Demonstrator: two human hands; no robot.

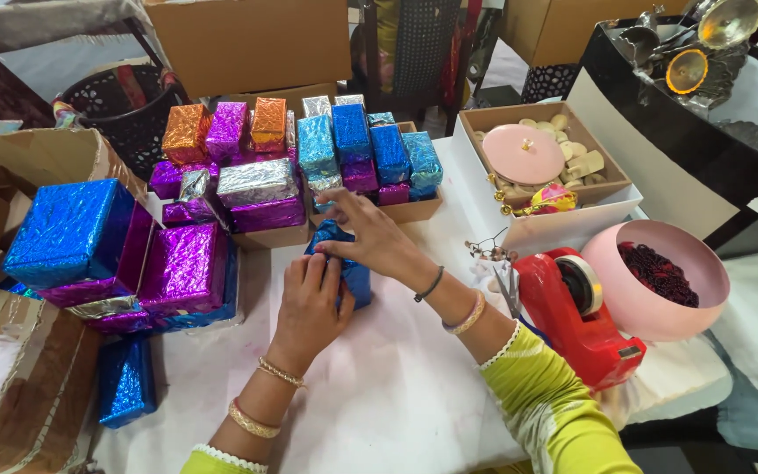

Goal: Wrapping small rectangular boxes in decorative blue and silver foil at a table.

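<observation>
your left hand (pixel 309 303) lay flat on a small box wrapped in crinkled blue foil (pixel 351 274), fingers extended and pressing it down against the white-covered surface (pixel 396 395); this hand pinned the box rather than closing around it. your right hand (pixel 363 233) reached across from the right, fingertips pinching the foil at the upper end of the same box, apparently to hold a fold in place. the box sat near the middle of the surface, directly in front of you, just below the cardboard trays.

the shallow cardboard tray (pixel 414 211) behind the hands held upright foil-wrapped boxes in blue, with purple and silver ones among them. to its left, a second group of orange, purple and silver foil-wrapped boxes (pixel 239 167) stood packed together. a stack of larger blue and purple foil boxes (pixel 125 259) rested at the left, with one blue foil box (pixel 126 382) lying apart below it.

on the right, the red tape dispenser (pixel 581 320) stood within reach of your right hand, probably so placed for sealing. beside it, the pink bowl (pixel 660 290) contained small dark red pieces; their kind could not be determined. the open white-sided box (pixel 563 206) held a round pink lidded container (pixel 522 154) and pale, cream-coloured pieces.
</observation>
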